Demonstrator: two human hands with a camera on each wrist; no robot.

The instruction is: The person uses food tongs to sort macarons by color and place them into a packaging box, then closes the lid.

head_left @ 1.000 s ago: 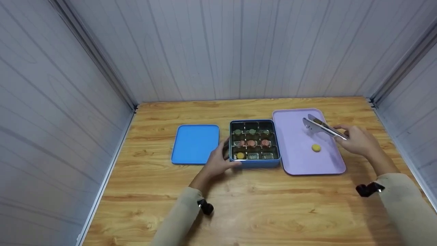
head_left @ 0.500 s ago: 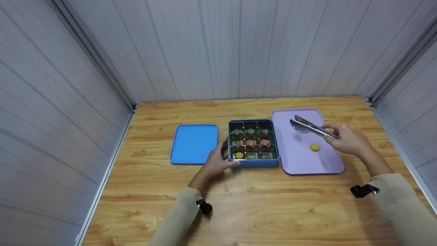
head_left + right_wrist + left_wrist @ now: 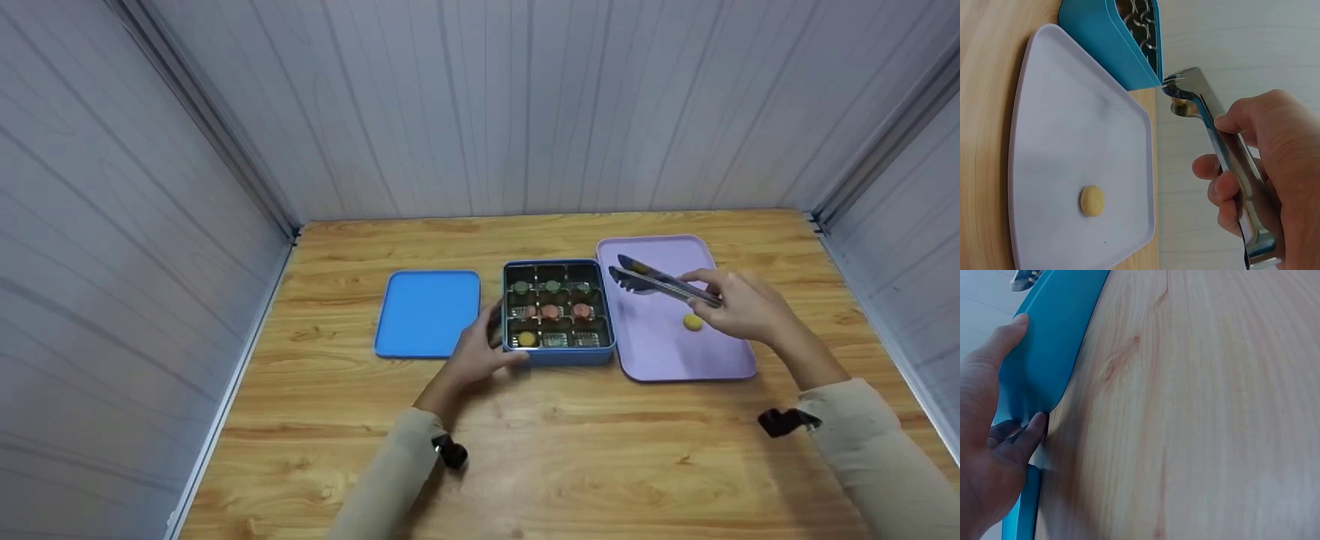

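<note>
A blue tin box (image 3: pixel 560 354) with a grid of compartments holds green, red and yellow pieces. My left hand (image 3: pixel 480 351) grips its front left corner; the left wrist view shows the thumb and fingers (image 3: pixel 1027 433) against the blue wall (image 3: pixel 1050 354). My right hand (image 3: pixel 739 304) grips metal tongs (image 3: pixel 656 280) above the purple tray (image 3: pixel 660 352). Their tips hang by the box's right edge. The right wrist view shows the tongs (image 3: pixel 1213 135) with a small yellowish piece (image 3: pixel 1180 106) between their tips. One yellow ball (image 3: pixel 693 322) lies on the tray, also seen as the ball (image 3: pixel 1092 201).
The blue lid (image 3: pixel 427 313) lies flat left of the box. Everything sits on a wooden table (image 3: pixel 570 450) closed in by grey panel walls at the back and both sides. Bare wood runs along the front.
My right hand has carried the tongs leftward across the tray, from its far right part to the box's right edge. The left hand and the box have stayed put.
</note>
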